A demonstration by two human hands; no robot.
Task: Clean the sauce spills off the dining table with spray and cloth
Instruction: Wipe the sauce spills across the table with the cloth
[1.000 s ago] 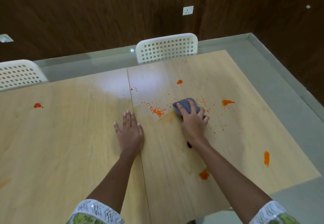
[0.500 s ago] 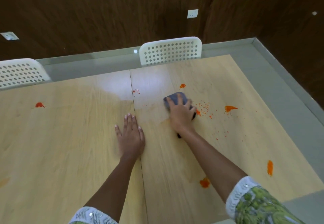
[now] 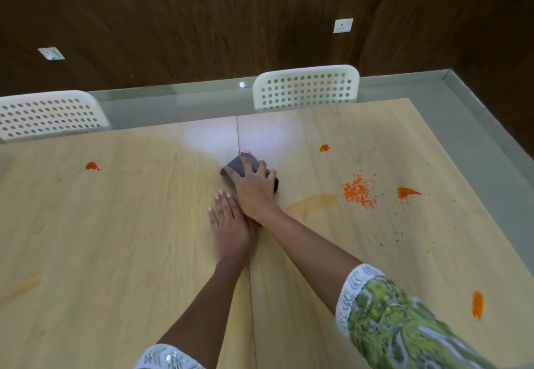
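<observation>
Head view: my right hand (image 3: 254, 192) presses a folded grey cloth (image 3: 241, 163) flat on the table (image 3: 115, 253), fingers spread over it and curled round its edges, right on the centre seam (image 3: 237, 134) near the far edge. A second ago the cloth was further right, among the orange specks; I have swept it leftward across the seam, so my right wrist now crosses over the fingers of my left hand (image 3: 229, 227), which stays flat, palm down, gripping nothing. The sweep leaves a pale orange smear (image 3: 312, 204) where the sauce was thickest and a heap of crumbly orange flecks (image 3: 358, 192) pushed aside, so I judge this patch only half done. A few red specks (image 3: 245, 151) sit just beyond the cloth. Thick blobs remain: one far left (image 3: 92, 165), one far right (image 3: 324, 147), a splat (image 3: 406, 192) beside the flecks, a streak (image 3: 477, 304) near the right edge. The tabletop is smooth, pale, glossy wood grain; the cloth looks soft and matte. Two white perforated chair backs (image 3: 306, 88) stand beyond. No spray bottle is in view.
</observation>
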